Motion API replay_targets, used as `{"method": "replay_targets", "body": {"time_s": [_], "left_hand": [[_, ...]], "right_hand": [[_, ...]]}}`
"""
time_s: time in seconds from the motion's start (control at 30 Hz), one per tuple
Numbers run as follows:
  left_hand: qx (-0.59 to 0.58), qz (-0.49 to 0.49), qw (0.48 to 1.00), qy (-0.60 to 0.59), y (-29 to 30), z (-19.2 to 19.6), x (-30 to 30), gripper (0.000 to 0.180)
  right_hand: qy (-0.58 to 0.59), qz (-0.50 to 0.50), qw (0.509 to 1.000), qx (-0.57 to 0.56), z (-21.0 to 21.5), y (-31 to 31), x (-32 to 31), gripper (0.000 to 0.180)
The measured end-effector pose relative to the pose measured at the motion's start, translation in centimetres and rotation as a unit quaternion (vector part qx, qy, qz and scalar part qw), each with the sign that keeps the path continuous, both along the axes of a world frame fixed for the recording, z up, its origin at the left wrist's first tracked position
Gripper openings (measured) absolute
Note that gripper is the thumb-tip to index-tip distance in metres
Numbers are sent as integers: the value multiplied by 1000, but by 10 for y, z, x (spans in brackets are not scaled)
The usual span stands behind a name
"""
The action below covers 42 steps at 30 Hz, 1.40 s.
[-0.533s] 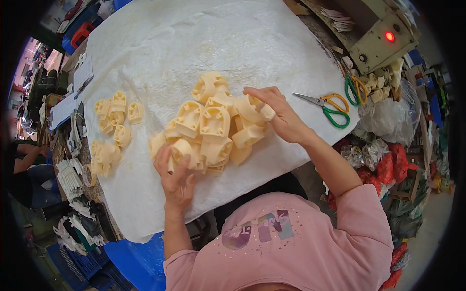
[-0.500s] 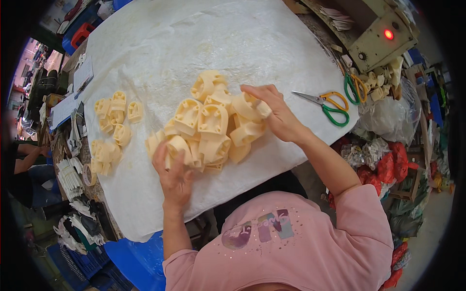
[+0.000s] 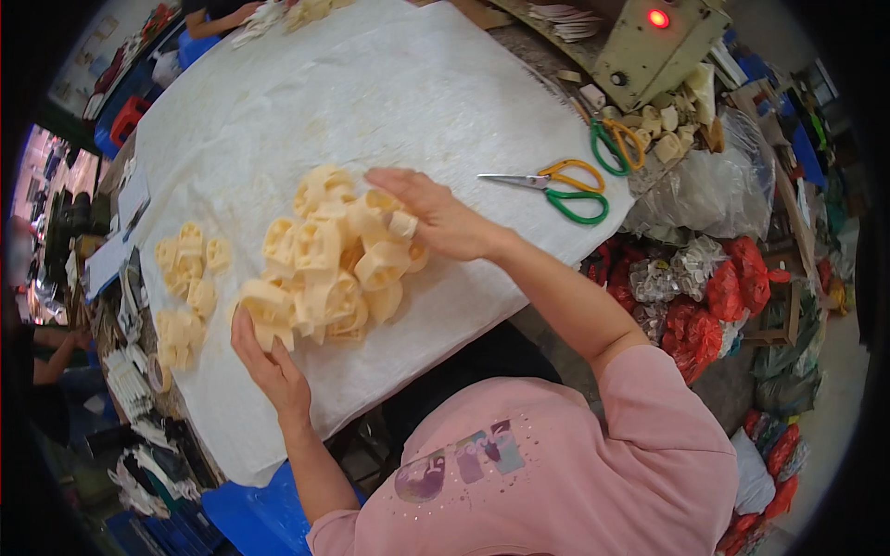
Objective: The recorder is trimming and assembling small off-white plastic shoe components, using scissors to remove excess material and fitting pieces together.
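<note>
While open fingers of both hands, left hand and right hand, press the pile of cream parts (gripping none), white sheet lies bare beyond

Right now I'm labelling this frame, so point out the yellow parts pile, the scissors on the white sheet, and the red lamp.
pile (image 3: 324,264), head view, on a part at its middle.
scissors (image 3: 556,185), head view, where blades meet handles.
lamp (image 3: 658,18), head view, on the glowing face.
</note>
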<state>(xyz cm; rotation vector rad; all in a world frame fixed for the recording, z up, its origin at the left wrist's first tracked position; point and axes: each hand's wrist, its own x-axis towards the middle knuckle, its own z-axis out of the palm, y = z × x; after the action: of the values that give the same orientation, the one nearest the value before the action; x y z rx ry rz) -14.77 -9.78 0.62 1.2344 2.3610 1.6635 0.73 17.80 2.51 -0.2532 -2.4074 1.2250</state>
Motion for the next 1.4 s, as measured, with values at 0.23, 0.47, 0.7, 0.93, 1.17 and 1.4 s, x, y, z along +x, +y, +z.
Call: {"method": "replay_targets", "body": {"time_s": [0.23, 0.47, 0.7, 0.93, 1.17, 1.4], "left_hand": [[-340, 87, 891, 288, 3, 22, 11, 47], [-300, 197, 919, 164, 13, 41, 17, 38], [-126, 254, 959, 16, -14, 13, 14, 46], [-175, 191, 966, -18, 2, -20, 53, 77], [-98, 239, 965, -36, 19, -40, 38, 88], [-95, 335, 937, 25, 33, -36, 46, 95]], "right_hand": [[40, -47, 998, 1, -1, 34, 27, 51], [38, -236, 971, 10, 3, 152, 61, 35], [3, -372, 917, 147, 20, 273, 75, 28], [-97, -453, 852, 246, 26, 402, 65, 34], [-247, -427, 820, 289, 27, 452, 41, 46], [-337, -339, 809, 343, 25, 492, 34, 58]]}}
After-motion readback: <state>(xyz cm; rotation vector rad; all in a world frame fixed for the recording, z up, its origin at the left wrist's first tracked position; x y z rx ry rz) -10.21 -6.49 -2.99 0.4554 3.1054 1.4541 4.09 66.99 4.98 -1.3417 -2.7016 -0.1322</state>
